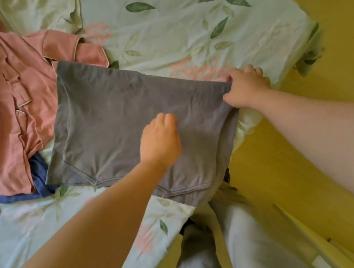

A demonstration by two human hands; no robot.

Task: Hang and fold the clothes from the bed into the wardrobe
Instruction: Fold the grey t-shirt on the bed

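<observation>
Our left forearm reaches in from the bottom left corner and our right from the right side, with our legs in pale trousers (244, 238) standing on the yellow floor (313, 159) against the bed's near edge.

We see the grey garment (103, 108) spread flat and doubled over on itself. One layer shows as a lighter strip along its left side, and stitched hems run along its lower edge. It lies at the near edge of the bed (177, 19). Its hemmed end hangs just past that edge in front of our trousers, and its far end points toward the middle of the bed.

Our right hand (246, 90) grips the garment's right-hand edge, thumb on top and fingers curled round the cloth. Our left hand (159, 140) sits on the middle of the garment with its fingers bent down into the cloth. We cannot tell whether it pinches the cloth or only presses it.

Toward the bed's left edge lies a crumpled pink shirt (5, 95) with pale piping. Its sleeve touches the grey garment's far corner, and a blue garment (39, 175) shows from under its near end. The sheet is pale green, printed with leaves and pink flowers.
</observation>
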